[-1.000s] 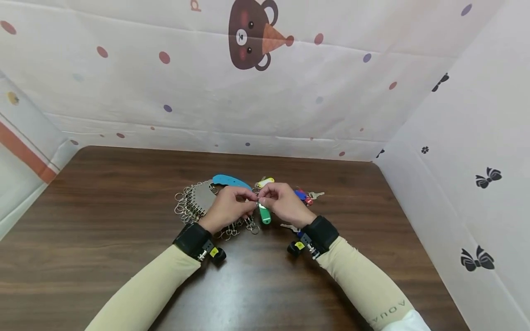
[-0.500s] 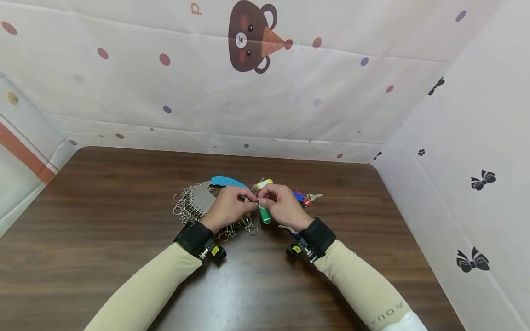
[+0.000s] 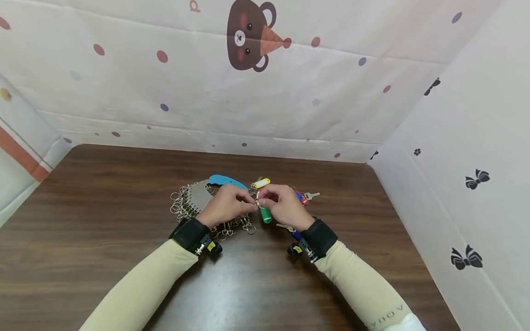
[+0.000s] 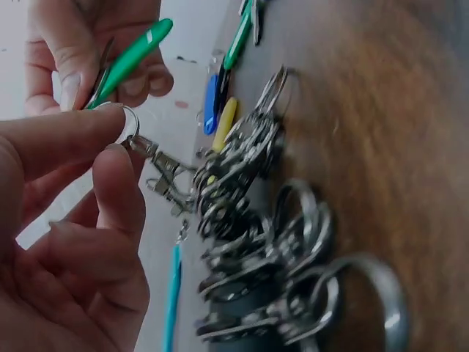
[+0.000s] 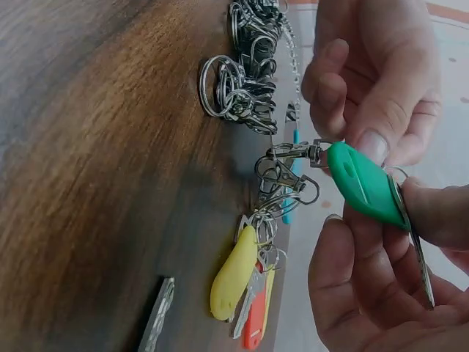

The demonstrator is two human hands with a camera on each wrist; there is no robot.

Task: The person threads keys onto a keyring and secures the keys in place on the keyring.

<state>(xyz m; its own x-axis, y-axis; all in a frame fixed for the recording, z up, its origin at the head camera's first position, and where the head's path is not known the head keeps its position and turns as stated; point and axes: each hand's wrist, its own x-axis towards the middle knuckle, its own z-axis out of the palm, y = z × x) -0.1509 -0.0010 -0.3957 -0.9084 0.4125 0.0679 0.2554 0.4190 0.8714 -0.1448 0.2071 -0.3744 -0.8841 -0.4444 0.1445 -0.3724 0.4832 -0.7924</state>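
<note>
My left hand (image 3: 229, 205) pinches a small split ring (image 4: 133, 119) between thumb and forefinger. That ring links to a metal swivel clasp (image 4: 163, 159) on the ring-fringed plate. Opposite it, my right hand (image 3: 285, 207) holds a key (image 5: 415, 246) with a green key tag (image 5: 366, 183) between thumb and fingers. In the head view the green tag hangs below the fingertips. The grey metal plate (image 3: 201, 196), fringed with many clasps and rings, lies partly under my left hand. Whether the key is threaded on the ring cannot be made out.
A light blue strip (image 3: 227, 180) lies behind my left hand. Beyond the fingertips is a yellow key tag (image 3: 261, 183). Right of my right hand lie blue and red tags (image 3: 304, 201) with a key (image 3: 312, 196). Another key (image 3: 285, 227) lies by the right wrist.
The fingertips of both hands have drawn slightly apart, and a bit of metal shows between them. The whole head view has shifted slightly. The tags on the table stay put.
</note>
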